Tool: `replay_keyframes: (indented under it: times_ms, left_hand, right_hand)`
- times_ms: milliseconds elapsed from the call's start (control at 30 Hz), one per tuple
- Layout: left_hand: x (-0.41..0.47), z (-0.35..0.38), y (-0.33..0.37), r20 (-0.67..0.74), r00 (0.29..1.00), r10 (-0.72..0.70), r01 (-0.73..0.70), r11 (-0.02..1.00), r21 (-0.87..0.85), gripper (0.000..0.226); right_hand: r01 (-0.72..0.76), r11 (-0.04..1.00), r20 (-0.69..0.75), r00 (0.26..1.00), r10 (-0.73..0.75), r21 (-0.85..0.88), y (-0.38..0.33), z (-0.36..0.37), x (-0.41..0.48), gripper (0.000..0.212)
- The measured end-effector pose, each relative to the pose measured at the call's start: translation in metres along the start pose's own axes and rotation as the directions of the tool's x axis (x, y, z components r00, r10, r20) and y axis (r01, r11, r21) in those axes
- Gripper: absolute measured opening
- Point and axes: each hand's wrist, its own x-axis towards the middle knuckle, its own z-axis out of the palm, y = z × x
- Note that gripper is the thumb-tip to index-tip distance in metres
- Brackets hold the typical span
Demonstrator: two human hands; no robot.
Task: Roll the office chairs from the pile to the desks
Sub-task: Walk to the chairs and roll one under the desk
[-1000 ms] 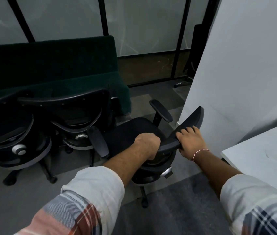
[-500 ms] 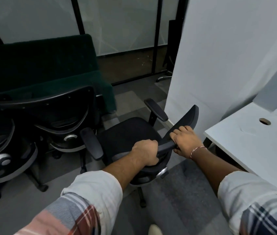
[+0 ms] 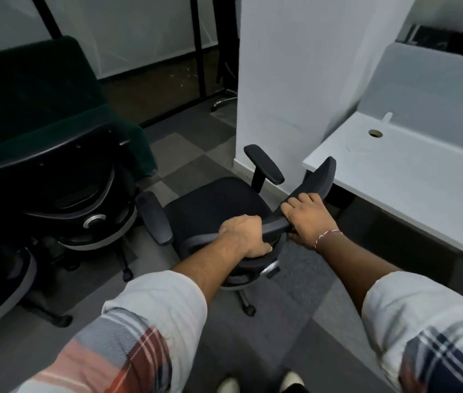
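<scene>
A: hands?
B: left hand (image 3: 243,236) wrapped over the backrest top edge of the office chair (image 3: 219,205), fingers curled round it. right hand (image 3: 308,219) clamped on the same edge, just beside the left.
A: chair location?
B: on the carpet floor (image 3: 295,293), seat facing away from the person, between the pile of chairs (image 3: 82,199) on the left and the white table (image 3: 423,180) on the right. Backrest tip is near the table corner; can't tell if it touches.
A: surroundings?
B: dark green sofa (image 3: 40,95) behind the pile, white partition (image 3: 295,80) past the chair.
</scene>
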Motion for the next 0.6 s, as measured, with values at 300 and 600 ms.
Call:
replay_keyframes:
  times_ms: [300,600]
  left_hand:
    - [-0.042,0.017,0.016,0.059,0.991,0.118,-0.125,0.983,0.134,0.036]
    - [-0.109,0.021,-0.013,0.065,0.993,0.097,-0.115,0.91,0.398,0.032]
  right_hand:
    - [-0.123,0.992,0.011,0.992,0.123,0.006,-0.033,-0.006,-0.075,0.04]
    - [-0.103,0.978,-0.017,0.994,0.108,0.181,-0.131,-0.034,-0.113,0.041]
